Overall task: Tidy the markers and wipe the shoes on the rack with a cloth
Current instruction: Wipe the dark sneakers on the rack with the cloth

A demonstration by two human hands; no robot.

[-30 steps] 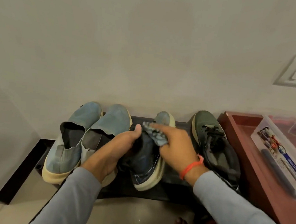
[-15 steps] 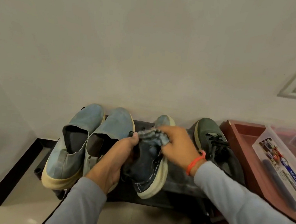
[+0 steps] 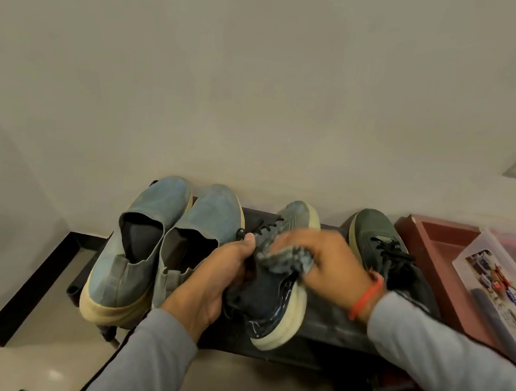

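Standing against the wall, the dark rack carries four shoes, of which only the third, a grey sneaker, is mid-wipe, gripped by the left hand while the right hand presses a bunched cloth to it, leaving apparently the green sneaker.

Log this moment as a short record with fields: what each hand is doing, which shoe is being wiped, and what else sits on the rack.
left hand: left hand grips the collar of the laced sneaker
right hand: right hand presses a bunched cloth on that sneaker
shoe position: tilted, on the black rack
other shoes: blue slip-on pair to its left, dark green sneaker to its right
beside rack: clear plastic box on a red-brown tray
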